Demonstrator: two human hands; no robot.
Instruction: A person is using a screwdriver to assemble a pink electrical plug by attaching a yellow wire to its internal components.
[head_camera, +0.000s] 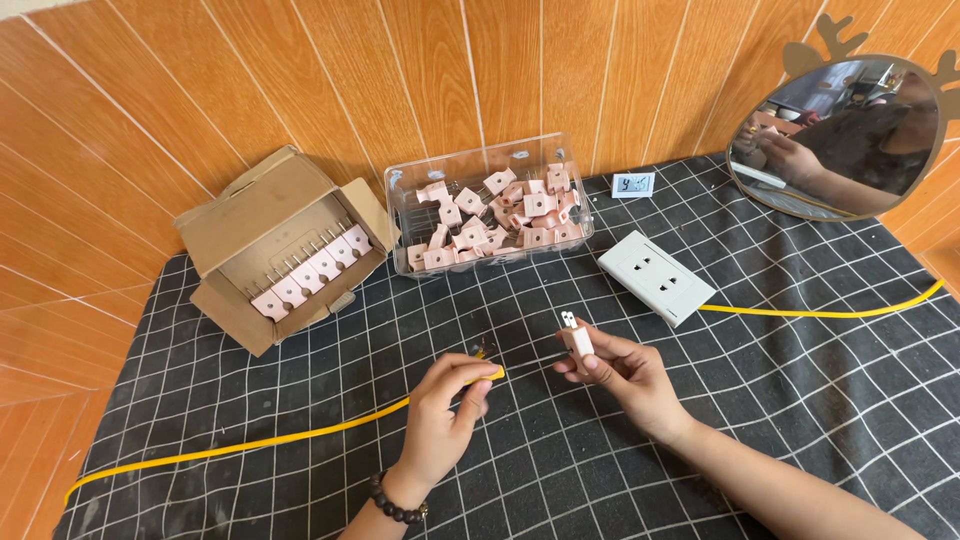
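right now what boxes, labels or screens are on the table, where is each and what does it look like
Cardboard box: back left, brown, flaps open, a row of pink plugs inside.
Clear tub: back centre, see-through plastic, rectangular, heaped with pink plugs.
Small display: behind the tub to the right, white frame, grey screen with dark digits.
No other labels or signs show.

Black cloth (760, 400) with a white grid; yellow cable (240, 443); pink plugs (500, 215) in a clear box (575, 185); white socket plate (655, 277); brown cardboard box (250, 210); bracelet (395, 503) of seemingly dark brown beads.
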